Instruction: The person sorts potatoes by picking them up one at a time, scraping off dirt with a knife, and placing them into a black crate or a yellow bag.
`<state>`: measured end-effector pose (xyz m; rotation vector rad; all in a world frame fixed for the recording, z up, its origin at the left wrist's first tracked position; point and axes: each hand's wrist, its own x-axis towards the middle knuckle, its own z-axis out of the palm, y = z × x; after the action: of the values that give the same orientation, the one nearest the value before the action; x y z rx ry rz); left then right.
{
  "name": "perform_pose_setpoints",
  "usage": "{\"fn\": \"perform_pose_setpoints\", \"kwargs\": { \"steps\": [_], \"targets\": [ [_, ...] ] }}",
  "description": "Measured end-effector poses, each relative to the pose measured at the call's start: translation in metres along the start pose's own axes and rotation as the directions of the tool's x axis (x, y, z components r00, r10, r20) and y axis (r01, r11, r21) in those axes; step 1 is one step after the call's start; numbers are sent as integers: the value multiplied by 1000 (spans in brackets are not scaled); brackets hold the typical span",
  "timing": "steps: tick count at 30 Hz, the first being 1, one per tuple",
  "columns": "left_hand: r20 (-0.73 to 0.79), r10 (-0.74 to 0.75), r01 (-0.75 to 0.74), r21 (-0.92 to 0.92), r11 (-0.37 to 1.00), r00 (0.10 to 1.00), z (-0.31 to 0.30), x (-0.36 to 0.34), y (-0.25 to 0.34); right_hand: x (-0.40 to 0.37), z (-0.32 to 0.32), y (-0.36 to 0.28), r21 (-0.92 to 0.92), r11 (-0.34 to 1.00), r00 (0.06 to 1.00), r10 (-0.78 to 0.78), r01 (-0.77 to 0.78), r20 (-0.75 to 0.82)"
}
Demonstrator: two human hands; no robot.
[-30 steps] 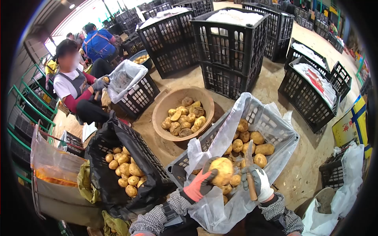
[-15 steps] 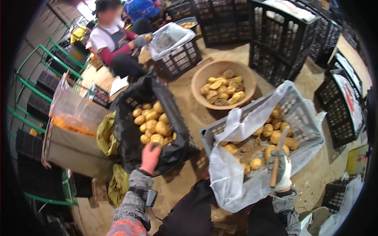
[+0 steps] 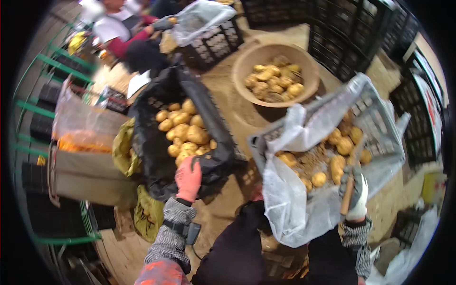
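My left hand (image 3: 188,179), in a pink glove with dark fingertips, is at the near end of a heap of potatoes (image 3: 191,135). They lie in a crate lined with black plastic (image 3: 156,176). Its fingertips meet a potato there, but blur and the angle hide whether they grip it. In a white and grey glove, my right hand (image 3: 357,197) is closed round the wooden handle of a knife (image 3: 348,194), blade pointing away from me. Below that blade, more potatoes (image 3: 337,168) and loose soil lie in a grey crate with a white plastic liner (image 3: 289,213).
Beyond the grey crate stands a brown basin (image 3: 242,92) of potatoes. Stacked black crates (image 3: 339,40) line the back right. A co-worker (image 3: 126,33) sits at the upper left beside a lined crate (image 3: 216,45). Green sacks (image 3: 126,152) lie left of the black-lined crate.
The view has tilted down and shifted, so the basin and crates sit differently in it. My left hand has moved slightly farther over the potatoes. My right hand still holds the knife.
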<state>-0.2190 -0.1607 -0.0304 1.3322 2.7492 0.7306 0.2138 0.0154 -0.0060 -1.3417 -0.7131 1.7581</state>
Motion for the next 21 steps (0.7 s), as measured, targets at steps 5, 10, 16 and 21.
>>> {"fn": "perform_pose_setpoints", "kwargs": {
  "steps": [5, 10, 16, 21],
  "targets": [
    [-53, -14, -22, -612, 791, 998, -23, 11, 77, 1, -2, -6, 27, 1000, 1000, -15, 15, -4],
    [323, 680, -400, -615, 680, 659, 3, 49, 203, 0, -3, -10, 83, 996, 998, -49, 45, 44],
    [741, 634, -765, -535, 358, -221, 147, 40, 286, -8, -11, -9, 148, 988, 999, 39, -41, 21],
    [873, 439, -968, -128, -215, -213, 281, -18, 189, -8, -10, -18, 179, 984, 998, 7, -19, 70]
  ]
}}
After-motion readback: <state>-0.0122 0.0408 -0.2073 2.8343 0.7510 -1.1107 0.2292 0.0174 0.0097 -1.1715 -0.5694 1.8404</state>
